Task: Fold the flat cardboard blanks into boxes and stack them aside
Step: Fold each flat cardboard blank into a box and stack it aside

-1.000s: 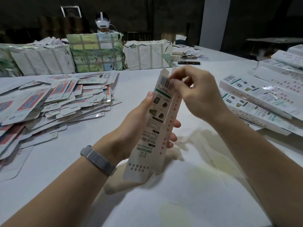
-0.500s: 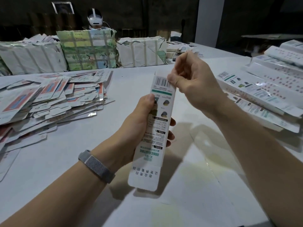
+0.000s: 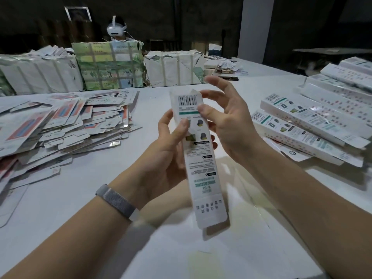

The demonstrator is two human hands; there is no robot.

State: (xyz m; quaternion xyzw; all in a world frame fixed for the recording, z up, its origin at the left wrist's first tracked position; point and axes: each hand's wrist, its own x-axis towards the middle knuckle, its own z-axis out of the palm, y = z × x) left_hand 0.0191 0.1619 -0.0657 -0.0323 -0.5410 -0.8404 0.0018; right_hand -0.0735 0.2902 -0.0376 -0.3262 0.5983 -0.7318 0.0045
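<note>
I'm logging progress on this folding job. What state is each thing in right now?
box in hand: upright, far-end flap unclosed
left hand: grips the box
right hand: thumb on its barcode end
flat blanks: loose heap
folded boxes: stacked
wrapped bundles: unopened

white table (image 3: 100, 178), dark walls (image 3: 201, 17), pale pillar (image 3: 255, 27)

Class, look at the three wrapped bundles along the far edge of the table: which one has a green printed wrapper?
The middle bundle, directly in front of the person wearing a headset. The bundles on either side of it are wrapped in plain white.
</note>
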